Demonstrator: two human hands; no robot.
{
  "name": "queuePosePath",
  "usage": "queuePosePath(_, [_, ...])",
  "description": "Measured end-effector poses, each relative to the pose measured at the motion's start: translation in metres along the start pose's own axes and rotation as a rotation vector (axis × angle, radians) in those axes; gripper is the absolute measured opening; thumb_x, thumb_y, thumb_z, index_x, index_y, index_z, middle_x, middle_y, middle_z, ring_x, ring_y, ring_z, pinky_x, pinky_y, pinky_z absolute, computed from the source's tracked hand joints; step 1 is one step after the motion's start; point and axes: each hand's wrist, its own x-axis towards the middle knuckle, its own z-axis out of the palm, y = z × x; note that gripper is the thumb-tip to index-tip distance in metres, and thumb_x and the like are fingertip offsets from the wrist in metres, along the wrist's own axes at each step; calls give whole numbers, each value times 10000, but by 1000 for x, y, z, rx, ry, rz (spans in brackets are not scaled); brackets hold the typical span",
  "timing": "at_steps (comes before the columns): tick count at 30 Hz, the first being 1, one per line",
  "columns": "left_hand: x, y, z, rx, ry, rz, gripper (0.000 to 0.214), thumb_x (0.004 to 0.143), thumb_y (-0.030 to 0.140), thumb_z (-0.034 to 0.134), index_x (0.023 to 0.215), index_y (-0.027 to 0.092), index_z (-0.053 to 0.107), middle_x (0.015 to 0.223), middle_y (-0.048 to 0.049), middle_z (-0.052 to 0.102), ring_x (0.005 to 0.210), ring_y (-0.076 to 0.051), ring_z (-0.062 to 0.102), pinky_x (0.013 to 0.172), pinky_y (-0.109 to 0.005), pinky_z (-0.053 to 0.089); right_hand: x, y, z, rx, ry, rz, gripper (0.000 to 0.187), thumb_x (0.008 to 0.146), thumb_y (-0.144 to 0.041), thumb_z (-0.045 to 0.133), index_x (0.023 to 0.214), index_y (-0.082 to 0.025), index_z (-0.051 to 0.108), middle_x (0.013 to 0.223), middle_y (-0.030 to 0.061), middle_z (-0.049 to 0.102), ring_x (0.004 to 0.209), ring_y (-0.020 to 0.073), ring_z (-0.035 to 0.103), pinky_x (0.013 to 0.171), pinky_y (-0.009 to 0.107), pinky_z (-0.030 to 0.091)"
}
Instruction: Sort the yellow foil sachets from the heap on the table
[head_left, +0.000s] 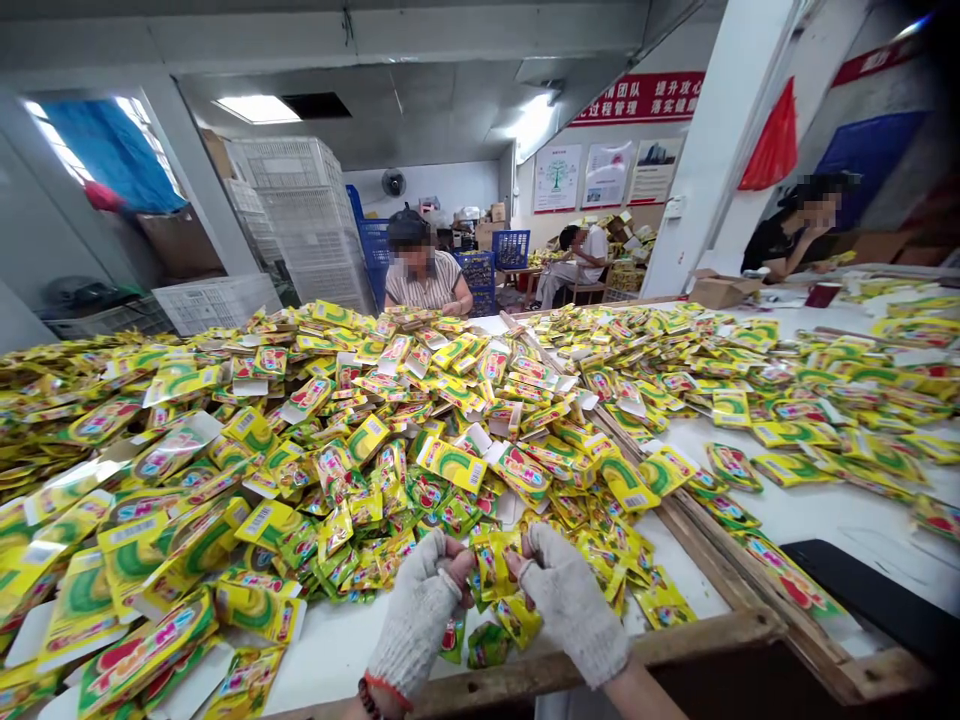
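A small yellow sachet [495,566] is pinched between my two hands, above the near edge of the table. My left hand [426,605], in a white knitted glove with bare fingertips, is closed on its left side. On the right side, the fingers of my right hand [574,600], gloved the same way, are closed on it too. Beneath my hands lie a green sachet [489,645] and another yellow sachet [519,618]. Just beyond is a heap of loose green and yellow sachets [450,512], mixed with flat printed yellow boxes [452,463].
Large piles of yellow boxes [172,450] cover the table on the left. A wooden strip [697,530] divides it on the right, near a black flat object [862,600]. Across the table sits a person in a striped top [442,280]; other people sit farther back.
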Motion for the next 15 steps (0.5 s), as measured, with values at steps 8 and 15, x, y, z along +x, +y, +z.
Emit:
queuePosePath(8, [1, 10, 2, 98, -74, 126, 271, 704, 309, 729, 809, 188, 511, 622, 73, 499, 556, -85, 457, 525, -193, 356, -4, -5, -5, 102, -35, -108, 262, 738, -312, 614, 978, -215, 647, 924, 61, 720, 881, 239, 667, 816, 348, 538])
queuePosePath(15, [66, 41, 3, 1027, -3, 622, 430, 790, 72, 525, 1198, 203, 562, 1190, -114, 624, 1162, -278, 534, 1026, -454, 390, 0, -4, -20, 159, -111, 58, 403, 762, -362, 568, 1125, -219, 668, 879, 74, 749, 672, 242, 688, 641, 358, 584])
